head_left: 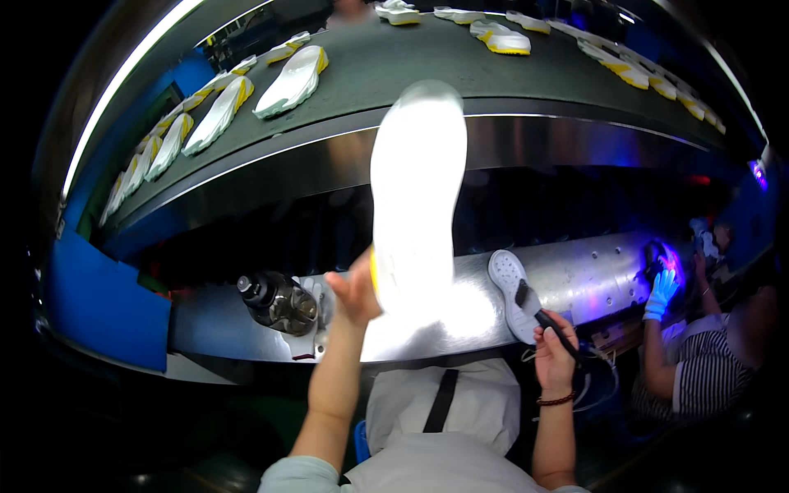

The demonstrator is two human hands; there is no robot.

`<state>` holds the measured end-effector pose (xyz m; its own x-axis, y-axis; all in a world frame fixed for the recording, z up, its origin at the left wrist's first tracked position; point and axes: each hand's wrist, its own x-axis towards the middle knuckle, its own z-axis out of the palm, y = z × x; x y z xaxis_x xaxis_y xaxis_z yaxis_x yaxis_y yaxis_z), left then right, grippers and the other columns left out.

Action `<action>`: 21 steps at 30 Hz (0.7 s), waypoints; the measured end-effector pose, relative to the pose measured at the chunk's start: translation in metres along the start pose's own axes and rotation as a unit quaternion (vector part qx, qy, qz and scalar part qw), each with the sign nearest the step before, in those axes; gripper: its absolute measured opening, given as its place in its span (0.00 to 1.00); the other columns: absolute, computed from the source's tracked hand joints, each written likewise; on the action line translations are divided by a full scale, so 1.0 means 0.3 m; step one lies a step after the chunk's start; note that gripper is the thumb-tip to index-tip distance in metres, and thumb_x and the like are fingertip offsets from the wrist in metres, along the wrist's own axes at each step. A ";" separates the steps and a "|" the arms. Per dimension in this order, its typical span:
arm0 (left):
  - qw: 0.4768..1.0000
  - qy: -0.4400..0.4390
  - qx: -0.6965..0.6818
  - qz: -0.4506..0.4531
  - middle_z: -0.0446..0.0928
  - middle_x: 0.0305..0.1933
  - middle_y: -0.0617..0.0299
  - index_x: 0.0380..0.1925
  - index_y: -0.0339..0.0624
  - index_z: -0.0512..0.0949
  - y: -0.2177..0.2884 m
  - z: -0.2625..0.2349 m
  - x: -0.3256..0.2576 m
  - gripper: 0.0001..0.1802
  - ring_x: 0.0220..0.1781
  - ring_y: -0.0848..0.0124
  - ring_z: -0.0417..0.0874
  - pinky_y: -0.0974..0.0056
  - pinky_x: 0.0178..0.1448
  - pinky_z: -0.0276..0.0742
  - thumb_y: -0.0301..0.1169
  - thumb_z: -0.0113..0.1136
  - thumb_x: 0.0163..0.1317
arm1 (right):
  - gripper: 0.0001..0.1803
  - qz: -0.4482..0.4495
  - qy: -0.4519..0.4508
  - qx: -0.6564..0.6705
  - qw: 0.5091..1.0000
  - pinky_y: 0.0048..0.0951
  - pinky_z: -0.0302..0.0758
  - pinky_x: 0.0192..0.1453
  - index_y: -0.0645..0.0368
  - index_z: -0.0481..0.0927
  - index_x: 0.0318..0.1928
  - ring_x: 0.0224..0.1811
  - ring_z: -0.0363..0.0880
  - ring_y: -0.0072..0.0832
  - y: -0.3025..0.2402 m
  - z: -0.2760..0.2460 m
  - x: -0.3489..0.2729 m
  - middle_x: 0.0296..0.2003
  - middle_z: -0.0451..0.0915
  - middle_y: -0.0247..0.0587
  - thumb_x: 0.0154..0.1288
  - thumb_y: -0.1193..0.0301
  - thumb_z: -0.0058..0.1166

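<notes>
Left hand (355, 289) grips white sole (417, 197) at heel edge (likely light, flexible; hold by rim). Right hand (552, 352) closed around brush (538, 316).

sleeves: pale, short | right wrist: dark bead bracelet (555, 400) | apron: white, black strap

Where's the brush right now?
In the head view, right of centre: the right hand holds the brush, bristles on a white sole lying on the metal ledge.
</notes>
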<state>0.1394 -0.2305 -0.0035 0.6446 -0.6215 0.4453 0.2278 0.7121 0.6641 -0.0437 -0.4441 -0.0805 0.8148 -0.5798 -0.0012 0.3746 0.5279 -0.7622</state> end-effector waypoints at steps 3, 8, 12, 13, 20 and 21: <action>0.945 0.116 -0.211 -0.219 0.60 0.56 0.45 0.60 0.42 0.50 -0.149 0.003 -0.144 0.56 0.57 0.52 0.64 0.48 0.59 0.59 0.75 0.26 0.39 | 0.14 0.030 -0.038 0.052 0.997 0.24 0.71 0.42 0.66 0.70 0.42 0.36 0.74 0.28 -0.024 -0.005 -0.008 0.41 0.73 0.48 0.52 0.84 0.46; 0.872 0.251 -0.250 -0.337 0.63 0.56 0.50 0.60 0.48 0.53 -0.343 0.032 -0.299 0.50 0.55 0.49 0.66 0.47 0.58 0.59 0.72 0.16 0.45 | 0.11 0.124 -0.107 -0.085 0.983 0.26 0.67 0.50 0.69 0.73 0.38 0.42 0.73 0.30 0.003 0.055 0.011 0.38 0.75 0.47 0.51 0.82 0.48; 0.868 0.246 -0.283 -0.324 0.62 0.57 0.56 0.58 0.46 0.56 -0.374 0.078 -0.330 0.45 0.56 0.59 0.66 0.53 0.58 0.61 0.68 0.21 0.51 | 0.12 0.148 -0.071 -0.102 0.981 0.21 0.66 0.47 0.69 0.74 0.38 0.39 0.72 0.25 0.081 0.081 0.074 0.36 0.76 0.43 0.51 0.81 0.49; 0.873 0.253 -0.280 -0.308 0.63 0.57 0.55 0.58 0.46 0.56 -0.370 0.088 -0.324 0.45 0.56 0.59 0.66 0.53 0.57 0.62 0.68 0.21 0.51 | 0.11 0.152 -0.052 -0.092 0.983 0.20 0.66 0.47 0.69 0.74 0.38 0.38 0.73 0.23 0.090 0.093 0.093 0.35 0.76 0.42 0.51 0.80 0.50; 0.898 0.187 -0.273 -0.290 0.65 0.54 0.55 0.57 0.46 0.57 -0.359 0.118 -0.313 0.45 0.53 0.59 0.69 0.54 0.56 0.63 0.68 0.21 0.51 | 0.09 0.125 -0.066 -0.176 0.974 0.17 0.68 0.42 0.66 0.77 0.34 0.34 0.73 0.19 0.083 0.142 0.145 0.32 0.77 0.37 0.49 0.79 0.54; 0.891 0.230 -0.261 -0.290 0.65 0.54 0.53 0.57 0.45 0.57 -0.377 0.109 -0.321 0.45 0.52 0.57 0.69 0.53 0.56 0.63 0.68 0.20 0.50 | 0.09 0.108 -0.075 -0.210 0.969 0.16 0.69 0.41 0.66 0.78 0.34 0.32 0.73 0.19 0.073 0.168 0.143 0.31 0.77 0.37 0.49 0.79 0.55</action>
<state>0.0277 -0.2616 -0.1019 0.5112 -0.8205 -0.2557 0.8516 0.4435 0.2794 0.0217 -0.4261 -0.0646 0.9214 -0.3699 -0.1192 0.0015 0.3100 -0.9507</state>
